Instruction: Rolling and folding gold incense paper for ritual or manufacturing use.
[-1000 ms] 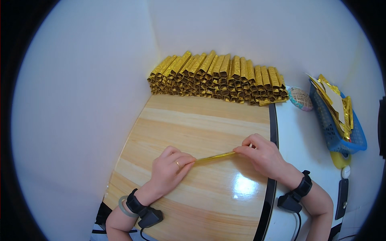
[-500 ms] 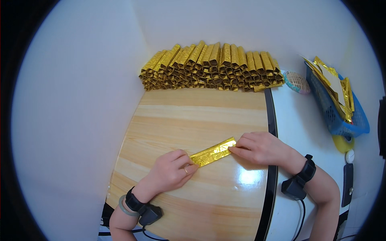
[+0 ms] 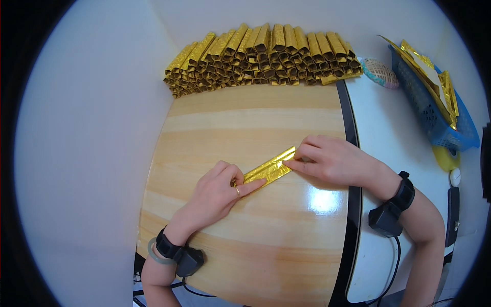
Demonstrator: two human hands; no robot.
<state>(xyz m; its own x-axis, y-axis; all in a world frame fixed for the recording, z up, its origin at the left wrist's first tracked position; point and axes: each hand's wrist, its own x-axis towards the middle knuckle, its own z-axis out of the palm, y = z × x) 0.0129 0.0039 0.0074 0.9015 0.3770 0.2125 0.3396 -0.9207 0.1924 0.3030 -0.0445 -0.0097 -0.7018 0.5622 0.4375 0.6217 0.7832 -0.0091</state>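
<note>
Two sets of fingers pinch the gold paper strip, left hand and right hand at opposite ends, over the wooden surface! Looks light, slick, easily creased: best held gently by those ends.

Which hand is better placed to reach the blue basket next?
Probably the right hand: it's nearer the blue basket; the left hand is farther left. Both touch the gold strip.

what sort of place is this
Probably a craft table in a room corner, judging by the stacked gold tubes, blue basket of gold sheets and pale walls.
</note>
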